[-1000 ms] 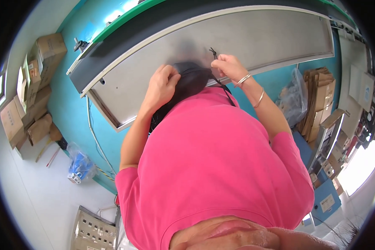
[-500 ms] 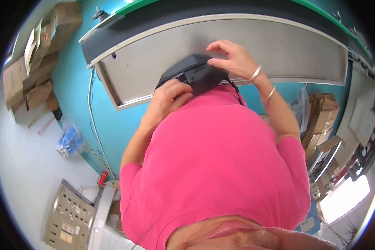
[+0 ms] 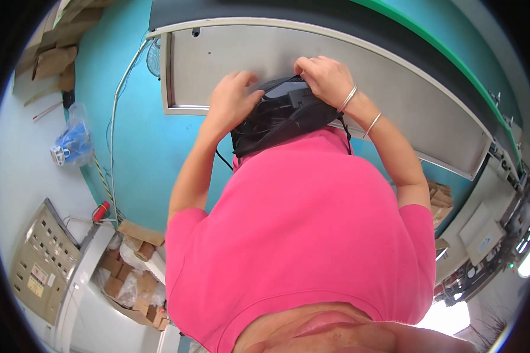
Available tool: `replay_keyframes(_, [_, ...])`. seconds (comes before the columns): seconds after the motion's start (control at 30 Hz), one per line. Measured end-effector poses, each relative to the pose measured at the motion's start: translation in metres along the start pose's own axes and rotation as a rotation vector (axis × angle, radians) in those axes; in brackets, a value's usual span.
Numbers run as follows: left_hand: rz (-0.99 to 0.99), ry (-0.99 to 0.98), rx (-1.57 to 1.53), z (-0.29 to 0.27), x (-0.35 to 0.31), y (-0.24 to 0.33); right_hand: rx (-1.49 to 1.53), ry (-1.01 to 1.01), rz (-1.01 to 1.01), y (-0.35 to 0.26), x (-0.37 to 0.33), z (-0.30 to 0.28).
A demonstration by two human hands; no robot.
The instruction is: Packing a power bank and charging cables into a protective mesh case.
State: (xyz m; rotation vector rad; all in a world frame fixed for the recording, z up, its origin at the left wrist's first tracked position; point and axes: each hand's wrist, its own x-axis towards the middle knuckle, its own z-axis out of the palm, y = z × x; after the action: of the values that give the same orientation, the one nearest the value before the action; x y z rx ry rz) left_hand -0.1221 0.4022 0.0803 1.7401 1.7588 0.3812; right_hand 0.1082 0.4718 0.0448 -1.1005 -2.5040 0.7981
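A black bag (image 3: 288, 126) hangs at my waist against the pink shirt, its top gaping. Dark, partly transparent items (image 3: 271, 112) show inside, too dim to name. My right hand (image 3: 330, 82), with two bangles on its wrist, pinches the far rim of the bag. At the bag's left side is my left hand (image 3: 232, 103), thumb and fingers apart, the thumb touching the rim or very near it. Its fingertips are slightly blurred.
Beyond the bag runs a metal-topped bench (image 3: 241, 50) with a pale raised rim. A carton of cardboard scraps and plastic (image 3: 129, 282) stands at lower left. A blue plastic-wrapped item (image 3: 73, 141) and a red cylinder (image 3: 101, 210) are along the left wall.
The bag has gone from nearly closed to gaping. My left hand has moved up and its fingers have spread; my right hand has closed on the rim. The view has turned.
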Motion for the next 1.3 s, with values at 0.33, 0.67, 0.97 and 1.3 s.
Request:
replay_keyframes(0.33, [0.179,-0.209,-0.019,0.013,0.028,-0.002,-0.109,-0.148,0.035,-0.002,-0.001,-0.006])
replay_keyframes(0.67, [0.282,-0.398,0.47,0.016,0.039,0.01,-0.035,-0.451,0.14,-0.002,0.011,-0.028])
replay_keyframes(0.97, [0.418,-0.52,0.506,0.032,0.054,0.011,0.173,-0.699,0.25,0.011,0.022,-0.017])
replay_keyframes(1.3, [0.263,-0.637,0.52,0.051,0.073,0.013,0.197,-0.713,0.225,0.017,0.016,-0.027])
